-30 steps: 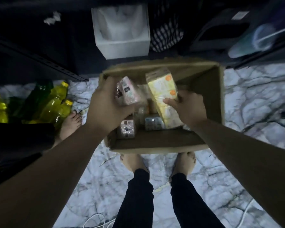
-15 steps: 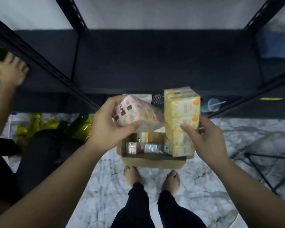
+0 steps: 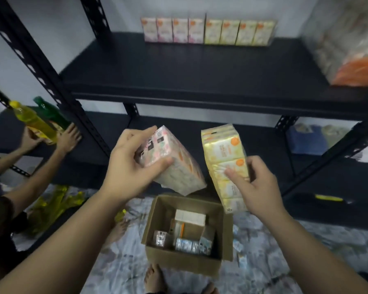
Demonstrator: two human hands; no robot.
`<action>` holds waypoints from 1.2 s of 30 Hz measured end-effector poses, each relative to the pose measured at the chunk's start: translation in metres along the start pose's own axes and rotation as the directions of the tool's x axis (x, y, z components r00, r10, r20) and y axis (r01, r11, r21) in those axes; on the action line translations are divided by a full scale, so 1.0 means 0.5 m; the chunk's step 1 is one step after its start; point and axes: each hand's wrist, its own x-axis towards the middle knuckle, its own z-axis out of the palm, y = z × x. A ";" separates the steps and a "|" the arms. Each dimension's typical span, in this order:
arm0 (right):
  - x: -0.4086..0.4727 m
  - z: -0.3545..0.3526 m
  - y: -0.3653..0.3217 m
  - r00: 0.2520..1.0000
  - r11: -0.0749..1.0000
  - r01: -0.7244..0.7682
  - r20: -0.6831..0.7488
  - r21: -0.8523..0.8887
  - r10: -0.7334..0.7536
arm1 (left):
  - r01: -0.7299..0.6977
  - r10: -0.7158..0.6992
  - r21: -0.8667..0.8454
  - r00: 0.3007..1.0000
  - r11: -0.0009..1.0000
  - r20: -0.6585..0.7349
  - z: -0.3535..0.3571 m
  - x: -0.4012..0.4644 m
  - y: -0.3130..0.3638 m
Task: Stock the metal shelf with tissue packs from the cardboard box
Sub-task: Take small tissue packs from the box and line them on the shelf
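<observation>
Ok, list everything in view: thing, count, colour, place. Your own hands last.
pink pack: 1, pink, held above the box
yellow pack: 1, yellow, held above the box
shelved packs: a pink row beside a yellow row, back of the upper shelf
shelf: 1, black metal, ahead
box: 1, brown cardboard, on the floor, small packs inside
wrapped bundle: 1, clear with orange, upper shelf at right
bottles: yellow and green, at left in another person's hands
other hands: 2, at the left shelf
feet: 2, bare, by the box
left hand: grips the pink pack
right hand: grips the yellow pack
</observation>
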 end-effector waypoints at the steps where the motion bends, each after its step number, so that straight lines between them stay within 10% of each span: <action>1: 0.005 -0.010 -0.015 1.000 1.000 0.016 -0.005 0.009 -0.016 | -0.008 0.008 0.007 1.000 1.000 -0.016 -0.007 0.011 0.018; 21: 0.217 -0.107 -0.341 0.951 0.971 0.239 -0.202 0.000 -0.235 | -0.065 0.055 -0.051 0.982 0.997 -0.182 -0.197 0.437 0.221; 29: 0.386 -0.058 -0.383 0.902 0.929 0.207 -0.307 -0.308 -0.303 | -0.241 0.251 0.156 0.967 0.958 -0.046 -0.212 0.610 0.167; 36: 0.468 0.007 -0.331 0.960 0.618 0.089 -0.097 -0.781 -0.261 | -0.288 0.284 0.125 0.957 0.949 0.050 -0.175 0.658 0.076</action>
